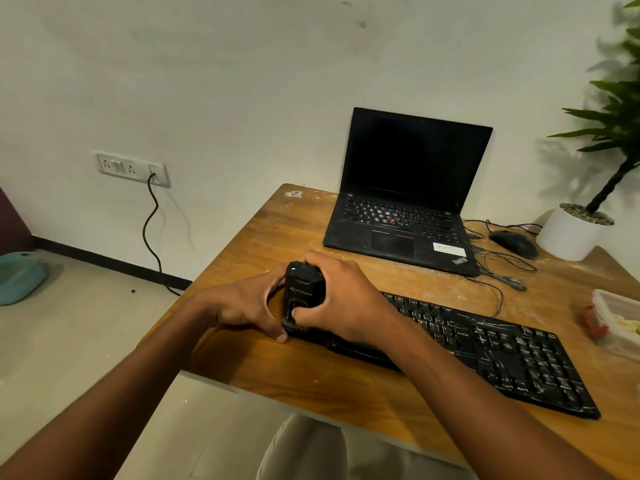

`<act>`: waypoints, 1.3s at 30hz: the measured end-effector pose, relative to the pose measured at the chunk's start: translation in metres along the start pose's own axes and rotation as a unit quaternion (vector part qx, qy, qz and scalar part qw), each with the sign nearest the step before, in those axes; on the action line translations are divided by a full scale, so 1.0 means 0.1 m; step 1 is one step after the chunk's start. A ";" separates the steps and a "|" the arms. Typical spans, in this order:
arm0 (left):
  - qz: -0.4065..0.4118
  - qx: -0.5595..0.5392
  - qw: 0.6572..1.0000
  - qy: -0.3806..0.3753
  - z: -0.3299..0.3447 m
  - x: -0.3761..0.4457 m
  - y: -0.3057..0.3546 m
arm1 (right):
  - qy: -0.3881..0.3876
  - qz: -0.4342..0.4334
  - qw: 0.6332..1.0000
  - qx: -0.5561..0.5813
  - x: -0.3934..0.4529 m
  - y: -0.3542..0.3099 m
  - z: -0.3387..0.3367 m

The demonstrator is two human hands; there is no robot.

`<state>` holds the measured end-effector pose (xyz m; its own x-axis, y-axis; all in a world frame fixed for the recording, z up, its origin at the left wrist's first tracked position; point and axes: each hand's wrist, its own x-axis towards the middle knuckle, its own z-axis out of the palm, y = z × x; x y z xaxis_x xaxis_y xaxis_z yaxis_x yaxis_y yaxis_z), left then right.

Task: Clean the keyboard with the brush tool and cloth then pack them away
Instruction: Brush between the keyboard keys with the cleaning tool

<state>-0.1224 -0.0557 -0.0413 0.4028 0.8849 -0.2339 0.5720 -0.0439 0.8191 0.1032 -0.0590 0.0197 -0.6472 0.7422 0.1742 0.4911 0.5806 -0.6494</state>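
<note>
Two hands, left hand point(242, 303) and right hand point(341, 299), both curled around upright black brush tool point(304, 295) at left end of keyboard point(502, 355), keyboard's long axis stretching away rightward from that grip, right hand nearer its keys.

**Brush tool held at keyboard's left end**

Both hands grip the black brush tool point(304, 292), upright at the left end of the keyboard point(485, 344) on the table point(270, 230). Left hand point(242, 303) wraps its left side; right hand point(343, 299) covers the right, thumb on the front. Behind: open laptop point(405, 188), mouse point(514, 242), potted plant point(585, 216). A container point(620, 323) sits at right.
</note>
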 end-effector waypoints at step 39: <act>0.008 -0.015 1.000 -0.023 -0.02 0.03 -0.03 | -0.005 0.047 0.999 -0.014 0.23 0.27 -0.11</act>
<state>-0.1246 -0.0521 -0.0434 0.4441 0.8622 -0.2437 0.5438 -0.0432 0.8381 0.1080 -0.0231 0.0140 -0.6025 0.7910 0.1062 0.5662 0.5174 -0.6417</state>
